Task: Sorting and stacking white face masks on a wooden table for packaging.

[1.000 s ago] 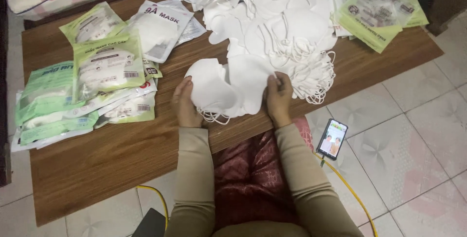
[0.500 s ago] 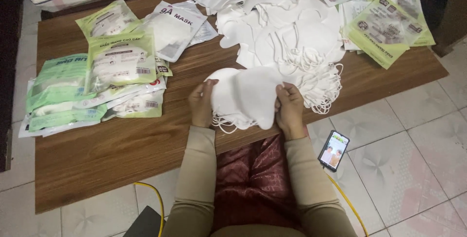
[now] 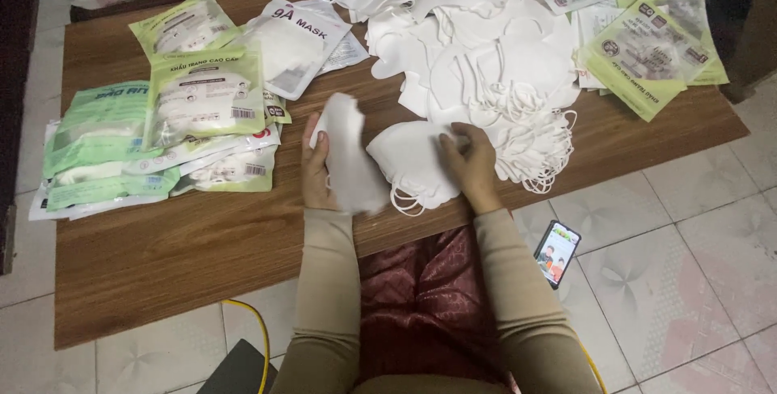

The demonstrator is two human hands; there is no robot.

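Observation:
My left hand (image 3: 316, 166) grips a small stack of white face masks (image 3: 350, 155), lifted and tilted on edge above the wooden table (image 3: 178, 256). My right hand (image 3: 468, 161) rests on another white mask (image 3: 409, 161) lying flat near the table's front edge, fingers pressing its right side. Elastic ear loops hang out below both. A large loose heap of white masks (image 3: 477, 54) lies just beyond my right hand.
Green and white sealed mask packets (image 3: 162, 127) are stacked at the left of the table, and more packets (image 3: 643, 50) lie at the far right. A phone (image 3: 557, 252) with a lit screen lies on the tiled floor to my right. A yellow cable (image 3: 257, 329) runs below the table.
The masks that both hands held together have been split: my left hand has lifted its share up and to the left, while my right hand stays on the mask on the table.

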